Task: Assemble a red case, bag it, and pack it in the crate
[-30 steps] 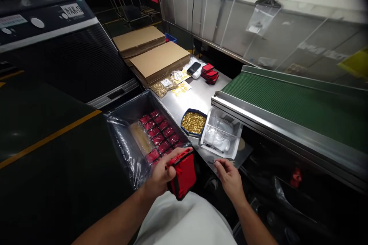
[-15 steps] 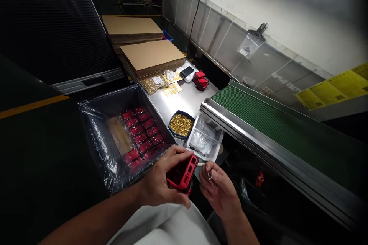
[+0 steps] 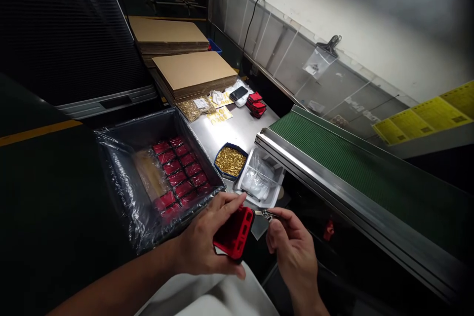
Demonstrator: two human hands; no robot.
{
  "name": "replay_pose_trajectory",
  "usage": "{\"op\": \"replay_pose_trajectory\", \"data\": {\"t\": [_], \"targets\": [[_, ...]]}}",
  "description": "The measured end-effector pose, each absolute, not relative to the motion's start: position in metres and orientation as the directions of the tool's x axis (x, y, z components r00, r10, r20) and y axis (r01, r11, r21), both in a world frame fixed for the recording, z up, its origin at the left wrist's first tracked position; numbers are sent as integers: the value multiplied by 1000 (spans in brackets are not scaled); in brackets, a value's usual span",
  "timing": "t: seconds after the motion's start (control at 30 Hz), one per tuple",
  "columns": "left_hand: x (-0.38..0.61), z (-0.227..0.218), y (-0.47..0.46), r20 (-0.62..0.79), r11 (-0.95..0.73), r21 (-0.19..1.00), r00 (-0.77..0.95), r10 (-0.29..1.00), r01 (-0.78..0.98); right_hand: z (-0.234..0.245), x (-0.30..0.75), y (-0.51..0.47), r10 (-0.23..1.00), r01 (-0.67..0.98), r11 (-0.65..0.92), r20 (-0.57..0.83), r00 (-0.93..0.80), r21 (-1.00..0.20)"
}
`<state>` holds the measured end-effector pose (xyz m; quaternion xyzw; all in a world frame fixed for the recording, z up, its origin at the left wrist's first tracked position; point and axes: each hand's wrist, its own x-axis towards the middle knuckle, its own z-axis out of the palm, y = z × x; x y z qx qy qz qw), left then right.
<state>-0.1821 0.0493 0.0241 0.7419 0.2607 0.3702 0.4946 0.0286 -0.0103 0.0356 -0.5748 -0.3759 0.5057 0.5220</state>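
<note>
Left hand grips a red plastic housing over the lap, just below the desk edge; fingers wrapped round it, thumb underneath, index along its top edge. Right hand: fingers pressed together, pinching a small metal tool, prob. tweezers, too small to be sure. Its tip sits right at the housing's upper corner. Lined bin w/ rows of red parts to the left. Blue tray of brass bits and a clear tray just beyond the hands, beside the green conveyor.
</note>
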Motion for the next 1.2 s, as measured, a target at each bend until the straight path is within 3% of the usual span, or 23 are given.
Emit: {"op": "replay_pose_trajectory", "data": {"t": [0.13, 0.33, 0.5, 0.7, 0.9, 1.07, 1.2], "targets": [[-183, 29, 44, 311, -391, 921, 608, 730, -2, 41, 37, -14, 971, -14, -98, -99, 217, -995], [-182, 31, 42, 306, -374, 927, 617, 725, -20, 40, 34, -7, 952, -160, 94, 42, 302, -983], [-181, 30, 41, 298, -369, 929, 613, 732, -11, 44, 35, -5, 954, -174, -50, -99, 283, -984], [-179, 28, 39, 400, -500, 866, 583, 707, 12, 66, 36, -16, 999, 151, -15, -9, 40, -988], [-178, 32, 39, 520, -633, 774, 564, 642, 8, 78, 28, -21, 972, 2, -23, -22, 236, -1000], [-180, 36, 37, 514, -646, 762, 583, 630, 26, 83, 26, -23, 976, -95, 11, -10, 220, -995], [-182, 38, 38, 518, -672, 739, 591, 619, 56, 86, 23, -22, 970, -48, 8, -4, 245, -999]]}}
